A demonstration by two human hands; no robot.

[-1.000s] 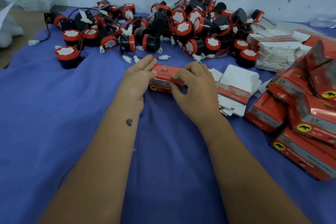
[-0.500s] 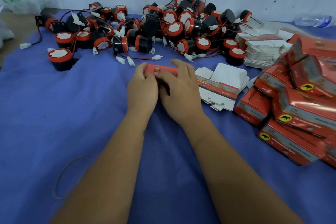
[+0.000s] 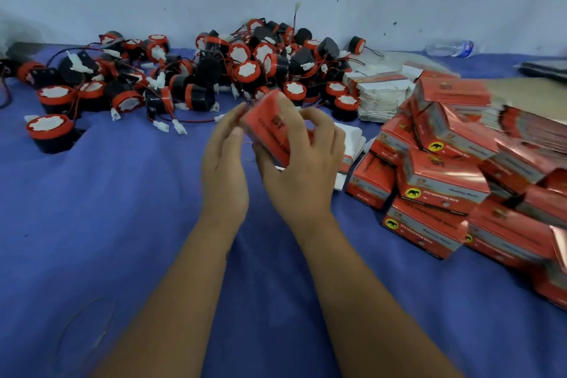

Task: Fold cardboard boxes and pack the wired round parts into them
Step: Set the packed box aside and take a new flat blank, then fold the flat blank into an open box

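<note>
From the head camera: both hands are up off the blue cloth-covered table (image 3: 92,224), working one red printed cardboard box (image 3: 270,129) right in the centre of the scene. The right hand (image 3: 302,175) grips it, thumb underneath at the near edge, fingers curled over the far right side. The left hand (image 3: 225,159) comes in from the left, fingertips touching the box's far left corner; the motion blur makes it hard to say whether that hand pinches or only steadies.

The box looks squared up into shape, so I'd call this the folding step, with the end flaps to be tucked; which flaps are closed I cannot tell.

Beyond the hands, across the far side, lies the heap of black-and-red wired round parts (image 3: 245,70) with white plugs. Far right, a stack of flat white-backed box blanks (image 3: 380,95); near right, a pile of folded red boxes (image 3: 445,175).

Next move, as I judge it: close one end, then reach to the far heap for a part and feed its wire in cleanly.
</note>
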